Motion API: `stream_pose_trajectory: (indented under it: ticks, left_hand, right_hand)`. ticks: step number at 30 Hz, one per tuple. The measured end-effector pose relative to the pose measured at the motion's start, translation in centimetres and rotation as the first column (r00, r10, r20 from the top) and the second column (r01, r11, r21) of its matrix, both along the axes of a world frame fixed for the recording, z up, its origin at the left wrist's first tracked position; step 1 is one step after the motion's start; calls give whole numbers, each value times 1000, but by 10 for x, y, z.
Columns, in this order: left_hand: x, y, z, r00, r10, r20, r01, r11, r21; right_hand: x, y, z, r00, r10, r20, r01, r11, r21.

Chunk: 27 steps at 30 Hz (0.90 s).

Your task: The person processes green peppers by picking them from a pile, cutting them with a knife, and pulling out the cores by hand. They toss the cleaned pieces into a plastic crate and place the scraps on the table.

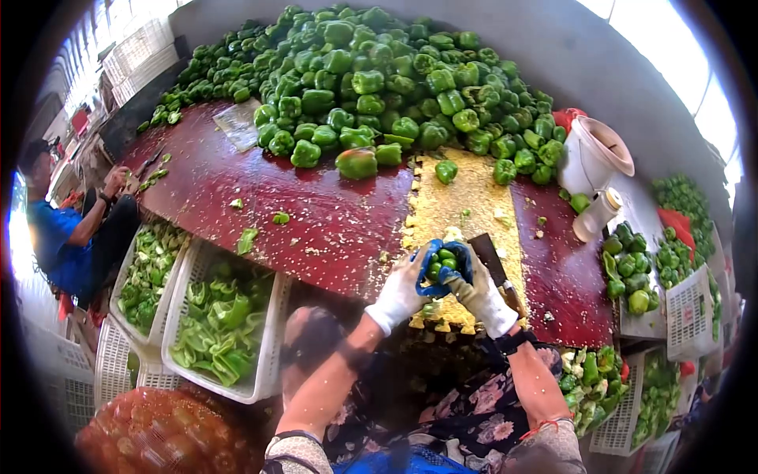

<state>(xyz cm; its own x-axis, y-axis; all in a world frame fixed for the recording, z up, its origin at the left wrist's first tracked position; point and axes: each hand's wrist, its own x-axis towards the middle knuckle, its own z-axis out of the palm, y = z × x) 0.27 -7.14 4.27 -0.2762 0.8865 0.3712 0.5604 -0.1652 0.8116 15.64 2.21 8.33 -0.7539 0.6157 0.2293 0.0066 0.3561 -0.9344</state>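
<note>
Both my hands wear white gloves with blue palms. Between them is a green bell pepper [442, 264], its surface partly covered by the fingers. My left hand [404, 286] closes around its left side, and my right hand [478, 289] grips it from the right. Just beyond my right hand, a knife [487, 257] with a wide dark blade lies on the yellow mat [462, 201]. A single pepper [446, 171] sits farther up that mat. Seeds and white scraps are scattered around.
A large heap of peppers [339, 79] covers the back of the red table [332, 213]. Crates [272, 332] of cut peppers stand at left and right. A white bucket [588, 158] and a bottle [598, 215] are on the right. Another person [59, 237] sits at left.
</note>
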Motion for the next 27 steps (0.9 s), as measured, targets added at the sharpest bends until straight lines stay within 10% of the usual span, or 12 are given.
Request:
stream_pose_trajectory:
  ticks: [12, 16, 20, 23, 27]
  left_hand:
    - [3, 6, -28, 984, 149, -99, -146, 989, 39]
    - [16, 2, -10, 968, 134, -211, -129, 991, 37]
    - [11, 14, -32, 915, -43, 402, 18, 998, 65]
    - [12, 15, -5, 490, -282, 825, 81, 957, 280]
    - [11, 13, -4, 287, -345, 894, 163, 937, 310]
  right_hand:
    - [-25, -3, -9, 935, -287, 207, 289, 957, 21]
    - [-41, 15, -51, 863, -500, 68, 465, 737, -490]
    - [-33, 57, -91, 834, -549, 58, 324, 402, -856]
    - [-7, 45, -32, 808, -589, -6, 237, 333, -913]
    - [14, 45, 17, 896, -440, 52, 371, 681, -631]
